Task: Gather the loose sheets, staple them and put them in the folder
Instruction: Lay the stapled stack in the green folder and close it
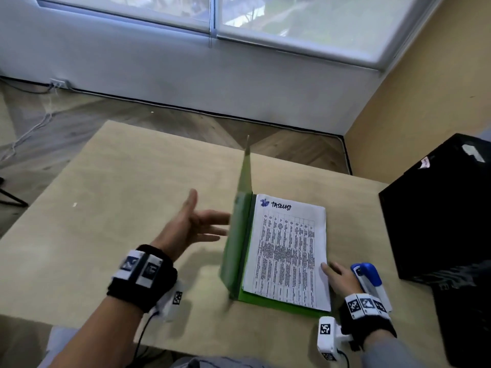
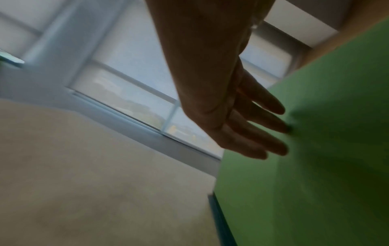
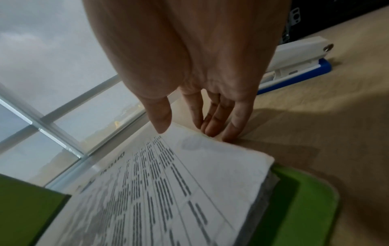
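Standing upright, folder cover meets straight left hand fingers; sheets run lengthwise away; right hand fingers relaxed.

Left half of bench: bare, you pass freely.
Middle: upright green folder cover blocks you.
Right edge: stapler and black case crowd you.

Folder lies open on the table, right of centre, near my edge. Its cover stands upright along the left side of the sheets, which lie in the folder. My left hand is left of the cover, fingertips against it. Right hand at the sheets' right edge; stapler just right of it. Case far right.
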The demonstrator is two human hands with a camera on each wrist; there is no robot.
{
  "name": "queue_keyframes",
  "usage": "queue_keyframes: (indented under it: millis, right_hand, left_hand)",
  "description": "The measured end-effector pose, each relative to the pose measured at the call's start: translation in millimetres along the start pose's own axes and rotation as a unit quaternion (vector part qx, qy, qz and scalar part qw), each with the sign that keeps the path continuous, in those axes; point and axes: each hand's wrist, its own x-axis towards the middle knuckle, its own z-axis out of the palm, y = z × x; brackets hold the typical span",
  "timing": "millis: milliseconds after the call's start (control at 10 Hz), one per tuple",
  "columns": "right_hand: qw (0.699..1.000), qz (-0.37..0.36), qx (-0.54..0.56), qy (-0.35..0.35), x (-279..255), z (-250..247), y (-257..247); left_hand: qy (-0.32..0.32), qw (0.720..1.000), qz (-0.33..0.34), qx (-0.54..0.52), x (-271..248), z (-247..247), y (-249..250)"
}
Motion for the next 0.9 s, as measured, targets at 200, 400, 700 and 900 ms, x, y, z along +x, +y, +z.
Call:
queue_keyframes:
  millis: [200,400,700,900]
  right_hand:
    - [0.965,0.083,0.245,-0.046,-3.0,-24.0,-7.8]
    - [0.978,0.036,0.142,-0.152,-11.2,-42.1,-11.6]
    - [0.952,-0.13,-0.262,-0.088,-9.4,-23.1,-8.7]
    - [0.939,-0.203,-0.275,-0.04,11.7,-45.6,-25.5]
  left_hand:
    - [-0.118,0.971,-0.042,0.206,56.8,83.9,-48.1]
    - [-0.118,0.79,-0.029,0.601,97.5,112.7,-96.6]
    - [-0.099,0.772,-0.041,0.626,103.0,119.2,-90.6]
    - [-0.098,0.786,-0.114,0.6,102.7,124.8,-89.1]
